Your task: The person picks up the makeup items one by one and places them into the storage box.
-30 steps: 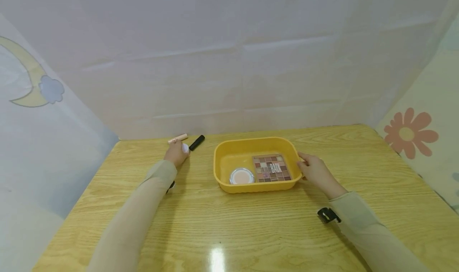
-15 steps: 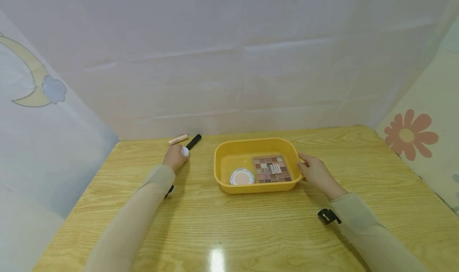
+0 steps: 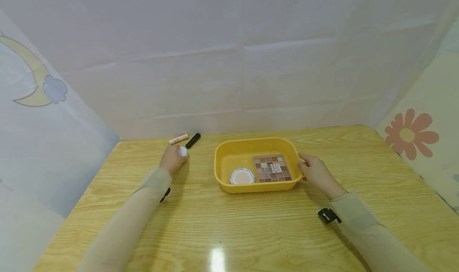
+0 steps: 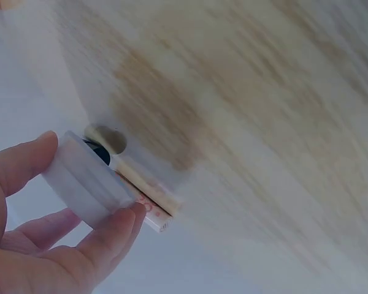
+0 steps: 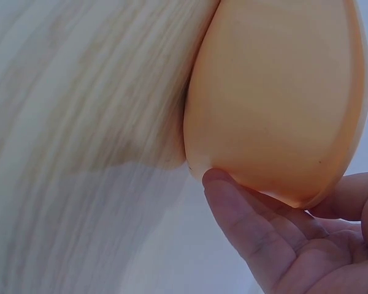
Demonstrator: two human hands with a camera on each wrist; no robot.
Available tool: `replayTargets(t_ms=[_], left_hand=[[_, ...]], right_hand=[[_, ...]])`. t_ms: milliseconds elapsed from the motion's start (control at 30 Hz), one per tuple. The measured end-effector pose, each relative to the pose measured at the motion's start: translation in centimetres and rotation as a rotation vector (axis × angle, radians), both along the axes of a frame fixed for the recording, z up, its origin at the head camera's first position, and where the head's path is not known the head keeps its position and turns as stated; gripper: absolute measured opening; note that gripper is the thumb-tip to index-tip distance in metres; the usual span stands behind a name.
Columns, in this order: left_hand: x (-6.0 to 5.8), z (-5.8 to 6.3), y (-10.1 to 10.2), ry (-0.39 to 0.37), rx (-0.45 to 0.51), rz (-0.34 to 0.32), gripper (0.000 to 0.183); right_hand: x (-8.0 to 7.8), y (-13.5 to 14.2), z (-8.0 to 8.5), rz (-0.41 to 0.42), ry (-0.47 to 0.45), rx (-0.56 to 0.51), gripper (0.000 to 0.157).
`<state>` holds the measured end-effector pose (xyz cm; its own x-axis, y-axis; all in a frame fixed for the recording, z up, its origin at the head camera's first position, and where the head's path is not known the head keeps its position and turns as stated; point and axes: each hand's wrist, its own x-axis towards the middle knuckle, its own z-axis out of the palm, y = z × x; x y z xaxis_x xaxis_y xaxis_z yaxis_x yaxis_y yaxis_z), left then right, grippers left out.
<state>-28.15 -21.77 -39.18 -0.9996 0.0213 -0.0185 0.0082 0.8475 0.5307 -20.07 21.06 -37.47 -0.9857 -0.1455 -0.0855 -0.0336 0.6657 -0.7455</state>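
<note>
My left hand (image 3: 172,159) pinches a small round white jar (image 3: 183,151) between thumb and fingers, at the far left of the table. In the left wrist view the jar (image 4: 89,180) looks pale and translucent, tilted on its side. Just beyond it lie a black tube (image 3: 193,140) and a pale pink tube (image 3: 178,139). My right hand (image 3: 317,174) grips the right end of a yellow plastic basin (image 3: 258,188), thumb at the rim and fingers against the outer wall, seen in the right wrist view on the basin (image 5: 276,98). Inside are an eyeshadow palette (image 3: 272,168) and a round compact (image 3: 242,177).
A wood-grain table (image 3: 215,224) carries everything. Its back edge meets a pale hanging sheet (image 3: 229,65). Side sheets bear a moon print (image 3: 34,77) on the left and a flower print (image 3: 412,134) on the right.
My left hand has drawn slightly left and back with the white jar, leaving a gap to the black tube, which has shifted a little left. The right hand and basin stay put.
</note>
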Motion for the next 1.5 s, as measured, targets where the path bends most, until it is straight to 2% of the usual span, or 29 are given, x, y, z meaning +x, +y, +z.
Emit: replayTargets(t_ms=[100, 300, 500, 667, 1000, 1233, 1500], left_hand=[[0.3, 0.3, 0.1, 0.002, 0.014, -0.008, 0.04], [1.0, 0.8, 0.1, 0.031, 0.017, -0.026, 0.049], [1.7, 1.2, 0.5, 0.049, 0.03, -0.046, 0.041], [2.3, 1.7, 0.8, 0.05, 0.042, -0.045, 0.041], [3.0, 2.1, 1.5, 0.02, 0.037, -0.062, 0.052], [3.4, 2.5, 1.6, 0.031, -0.008, -0.068, 0.055], [3.9, 3.0, 1.8, 0.022, 0.017, -0.056, 0.056]], right_hand=[[0.0, 0.0, 0.1, 0.001, 0.0, -0.003, 0.05], [-0.1, 0.0, 0.1, 0.001, 0.001, -0.004, 0.05], [-0.1, 0.0, 0.0, 0.001, 0.0, 0.004, 0.05], [-0.1, 0.0, -0.1, -0.001, -0.007, 0.001, 0.05], [-0.1, 0.0, -0.2, -0.003, -0.004, 0.0, 0.049], [0.0, 0.0, 0.0, 0.001, -0.007, 0.0, 0.05], [0.0, -0.1, 0.0, -0.006, -0.001, 0.008, 0.049]])
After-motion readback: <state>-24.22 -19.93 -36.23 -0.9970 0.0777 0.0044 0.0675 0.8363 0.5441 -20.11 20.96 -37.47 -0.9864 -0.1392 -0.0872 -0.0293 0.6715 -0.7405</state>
